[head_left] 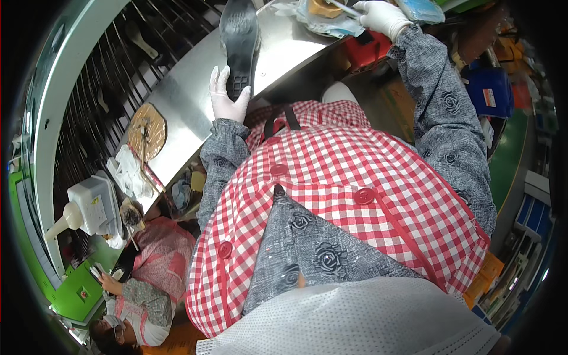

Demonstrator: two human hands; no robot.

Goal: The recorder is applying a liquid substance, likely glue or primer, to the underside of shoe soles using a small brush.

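Note:
A black shoe sole point(239, 35) lies lengthwise on the metal worktable, its gridded heel toward me. My left hand point(228, 100), in a white glove, is at that heel with thumb and fingers spread around its left corner. The fingers look stretched out, not wrapped round the sole. To the far right, my gloved right hand point(386, 19) is closed on a thin pale handle point(345, 8) that slants toward a tan, plastic-wrapped bowl point(324, 8). The handle's far end is cut off by the top of the view. A blue packet point(421, 9) lies just beyond the right hand.
The curved metal worktable point(192, 77) borders a rack of dark rods point(127, 59). On its left stretch sit a tan plastic-covered board point(148, 131) and crumpled clear plastic point(129, 171). A red container point(365, 50) is under the right forearm. A co-worker point(157, 260) sits at lower left.

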